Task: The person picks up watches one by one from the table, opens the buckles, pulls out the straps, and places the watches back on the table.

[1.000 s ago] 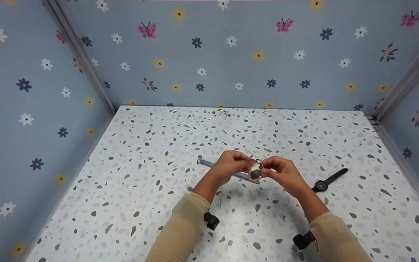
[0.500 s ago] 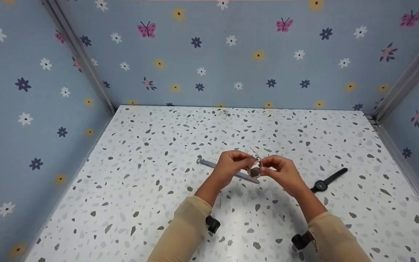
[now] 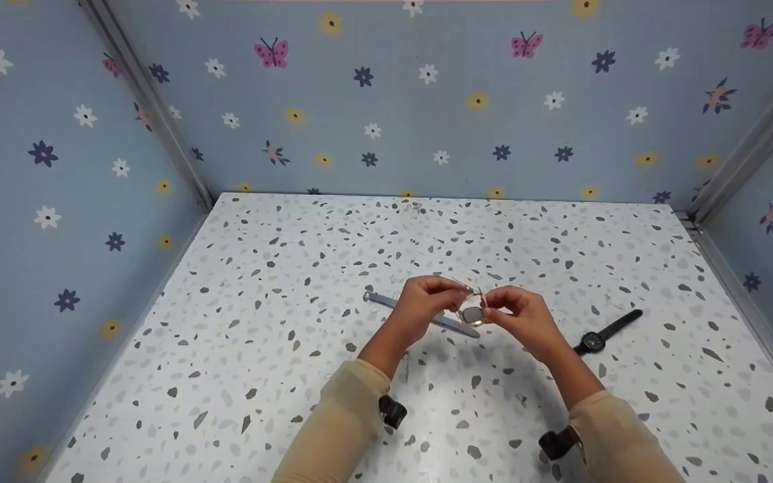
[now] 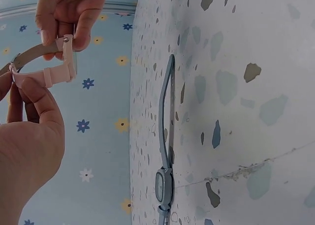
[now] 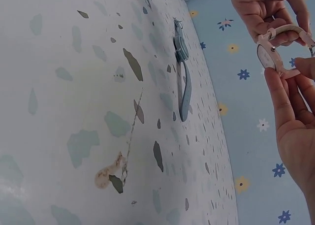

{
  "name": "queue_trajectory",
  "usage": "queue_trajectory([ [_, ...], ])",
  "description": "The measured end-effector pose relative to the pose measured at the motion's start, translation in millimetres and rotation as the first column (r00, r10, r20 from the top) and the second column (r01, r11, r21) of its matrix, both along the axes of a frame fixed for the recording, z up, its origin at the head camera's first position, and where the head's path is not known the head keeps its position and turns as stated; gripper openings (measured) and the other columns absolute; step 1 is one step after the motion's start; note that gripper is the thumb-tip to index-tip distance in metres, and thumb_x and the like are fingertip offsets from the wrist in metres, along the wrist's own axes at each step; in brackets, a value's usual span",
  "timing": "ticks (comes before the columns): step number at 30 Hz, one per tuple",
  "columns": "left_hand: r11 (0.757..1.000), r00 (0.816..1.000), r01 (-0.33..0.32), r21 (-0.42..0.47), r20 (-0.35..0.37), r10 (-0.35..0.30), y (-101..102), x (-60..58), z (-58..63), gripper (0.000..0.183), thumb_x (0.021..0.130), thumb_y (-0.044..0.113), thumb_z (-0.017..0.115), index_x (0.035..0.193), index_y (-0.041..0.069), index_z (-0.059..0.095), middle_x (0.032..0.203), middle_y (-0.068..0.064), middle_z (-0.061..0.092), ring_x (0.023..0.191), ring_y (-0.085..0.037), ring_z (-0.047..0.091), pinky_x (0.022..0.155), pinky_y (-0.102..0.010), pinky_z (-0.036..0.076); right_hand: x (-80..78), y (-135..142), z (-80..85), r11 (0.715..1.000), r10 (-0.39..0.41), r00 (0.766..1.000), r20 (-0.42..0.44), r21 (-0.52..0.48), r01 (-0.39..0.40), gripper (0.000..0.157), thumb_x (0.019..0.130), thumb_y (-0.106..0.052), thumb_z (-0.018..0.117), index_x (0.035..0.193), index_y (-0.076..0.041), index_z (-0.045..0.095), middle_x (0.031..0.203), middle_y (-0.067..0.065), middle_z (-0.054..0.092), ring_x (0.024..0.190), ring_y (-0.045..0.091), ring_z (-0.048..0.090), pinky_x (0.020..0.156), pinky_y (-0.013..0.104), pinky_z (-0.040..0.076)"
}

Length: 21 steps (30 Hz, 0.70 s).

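Note:
Both hands hold a pink wristwatch (image 3: 472, 314) up over the table, its round grey side turned toward the head camera. My left hand (image 3: 423, 305) pinches the strap near its buckle; in the left wrist view the pink strap (image 4: 59, 75) forms a loop, one end threaded at the buckle. My right hand (image 3: 524, 322) pinches the watch by the case. In the right wrist view the pale dial (image 5: 266, 56) faces away from the hands. Beneath them a blue-grey wristwatch (image 3: 455, 326) lies on the table, partly hidden by the left hand.
A black wristwatch (image 3: 592, 343) lies on the speckled white table (image 3: 279, 349), right of the right forearm, which hides part of its strap. Flower-patterned blue panels (image 3: 400, 100) rise at the back and both sides. Black cameras (image 3: 392, 410) sit on both wrists.
The pink watch has tilted, so its grey round side shows more fully and brighter. The strap end that stuck up above the fingers has swung left. Both hands stay almost in place.

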<state>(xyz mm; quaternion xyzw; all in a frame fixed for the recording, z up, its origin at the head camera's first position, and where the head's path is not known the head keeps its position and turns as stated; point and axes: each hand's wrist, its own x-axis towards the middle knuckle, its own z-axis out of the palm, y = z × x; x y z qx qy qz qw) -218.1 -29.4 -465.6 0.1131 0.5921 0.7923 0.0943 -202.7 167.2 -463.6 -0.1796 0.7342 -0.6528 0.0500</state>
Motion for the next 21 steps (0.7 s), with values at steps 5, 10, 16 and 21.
queue_trajectory([
  [5, 1.0, 1.0, 0.0, 0.019, -0.004, 0.0, -1, -0.1, 0.8, 0.012, 0.076, 0.004, 0.068, 0.086, -0.002, 0.067, 0.087, -0.013, 0.066, 0.07, -0.021, 0.059, 0.065, -0.029, 0.051, 0.0, 2, -1.9, 1.0, -0.025, 1.0, 0.016, -0.013, 0.026, 0.025, 0.078, -0.004, 0.066, 0.098, 0.01, 0.057, 0.095, 0.027, 0.056, 0.085, 0.025, 0.057, 0.073, 0.034, 0.051],
  [10, 0.999, 1.0, -0.001, 0.049, 0.023, 0.0, -1, 0.4, 0.9, 0.012, 0.075, 0.003, 0.068, 0.083, -0.006, 0.064, 0.087, -0.013, 0.066, 0.072, -0.021, 0.06, 0.065, -0.027, 0.05, -4.4, 6, -12.1, 0.999, -0.053, 0.998, 0.017, 0.0, 0.053, 0.029, 0.076, -0.006, 0.068, 0.098, 0.009, 0.058, 0.094, 0.02, 0.058, 0.086, 0.025, 0.057, 0.073, 0.031, 0.051],
  [16, 0.997, 0.999, 0.004, 0.074, 0.043, -0.007, -2, 1.3, 2.0, 0.009, 0.076, 0.003, 0.067, 0.083, -0.003, 0.065, 0.086, -0.012, 0.065, 0.07, -0.018, 0.059, 0.065, -0.027, 0.05, -9.2, 12, -24.5, 1.0, -0.024, 1.0, -0.02, -0.018, 0.024, 0.025, 0.078, -0.011, 0.067, 0.096, 0.005, 0.058, 0.093, 0.019, 0.058, 0.085, 0.026, 0.057, 0.073, 0.033, 0.052],
  [21, 0.996, 0.999, 0.007, 0.086, 0.032, -0.01, -2, 1.7, 2.5, 0.008, 0.078, 0.005, 0.066, 0.084, -0.001, 0.066, 0.086, -0.012, 0.065, 0.071, -0.017, 0.057, 0.064, -0.026, 0.049, -9.0, 12, -25.7, 0.997, -0.021, 1.0, 0.004, -0.076, 0.021, 0.023, 0.079, -0.009, 0.067, 0.094, 0.004, 0.058, 0.092, 0.021, 0.057, 0.083, 0.028, 0.058, 0.072, 0.037, 0.051],
])
